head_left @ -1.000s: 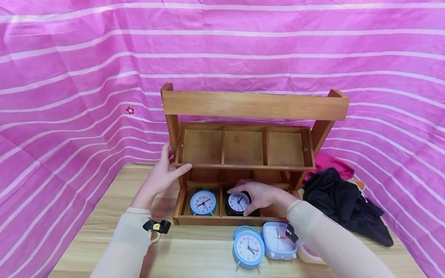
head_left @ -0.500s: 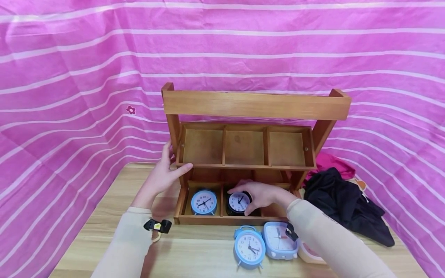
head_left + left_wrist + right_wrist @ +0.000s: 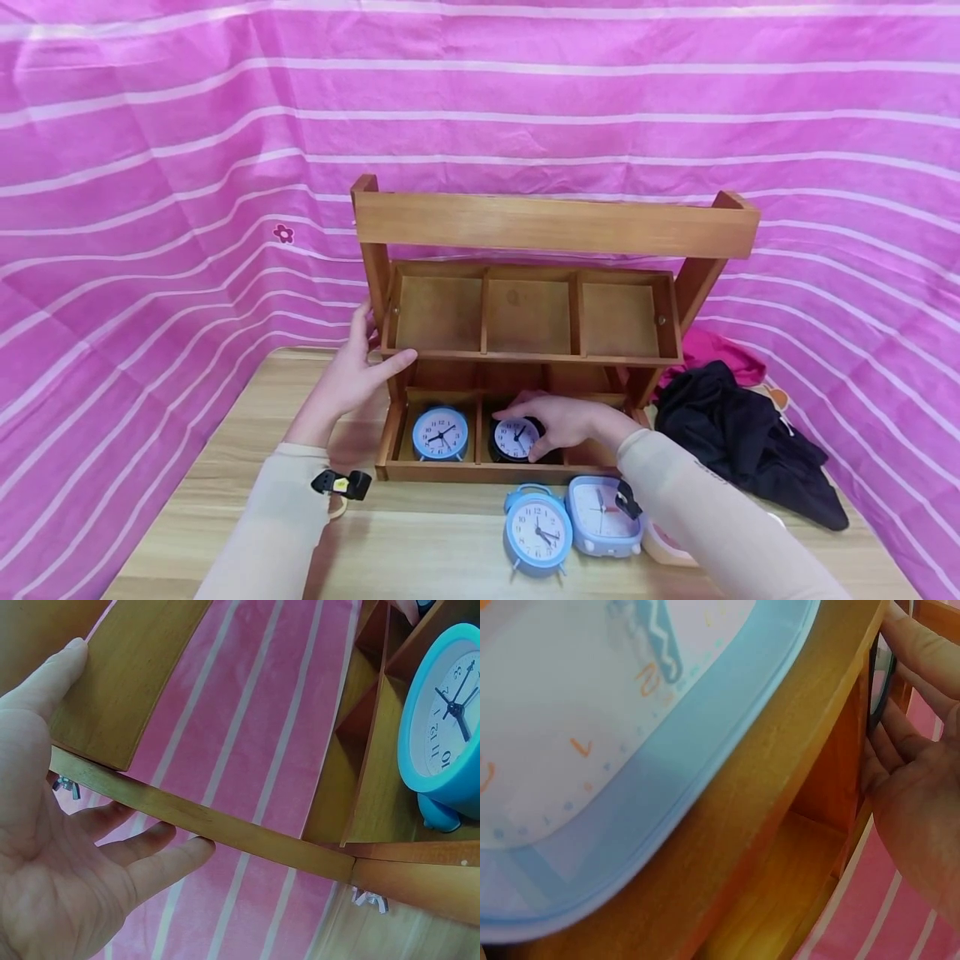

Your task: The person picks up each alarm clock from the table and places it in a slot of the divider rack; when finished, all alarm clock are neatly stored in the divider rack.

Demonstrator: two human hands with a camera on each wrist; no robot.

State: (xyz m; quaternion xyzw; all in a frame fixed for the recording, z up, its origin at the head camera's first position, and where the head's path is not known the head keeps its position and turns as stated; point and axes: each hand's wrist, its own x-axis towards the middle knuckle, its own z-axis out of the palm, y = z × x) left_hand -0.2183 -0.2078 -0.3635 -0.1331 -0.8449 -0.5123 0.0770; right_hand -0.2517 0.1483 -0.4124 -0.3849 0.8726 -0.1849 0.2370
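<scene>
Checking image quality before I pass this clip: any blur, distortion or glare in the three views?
Head view: sharp, evenly lit, wide-angle bowing of the rack. Left wrist view: crisp blue clock, rack edges curved. Right wrist view: the square clock fills the frame, soft and washed out.

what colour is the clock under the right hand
Black with a white face, held by the right hand; clearest in the head view.

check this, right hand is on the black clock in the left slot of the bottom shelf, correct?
Not quite. The right hand grips the black clock in the middle slot of the bottom shelf; the left slot holds a blue clock. The head view shows it.
</scene>
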